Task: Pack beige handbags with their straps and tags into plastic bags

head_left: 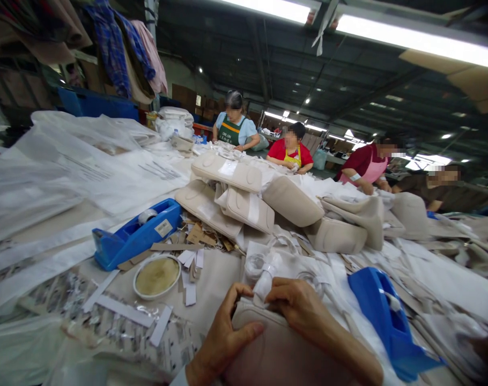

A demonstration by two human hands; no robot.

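A beige handbag (276, 348) stands close in front of me at the bottom of the view. My left hand (231, 332) is closed round its upper left edge, thumb on the near face and fingers over the top. My right hand (296, 305) bends over the top edge, its fingertips pinching near the bag's opening; what they hold is hidden. White wrapping (265, 281) rises from the bag just beyond both hands. Left of them lie a round white dish (157, 276) with a yellowish filling and several small white paper strips (190, 268).
Blue tape dispensers stand at left (137, 233) and right (389, 321). Beige bags (228, 171) are piled ahead, by cardboard tags (199, 234). Clear plastic sheets (79, 161) cover the left side. Several people work across the table, one in a green apron (230, 131).
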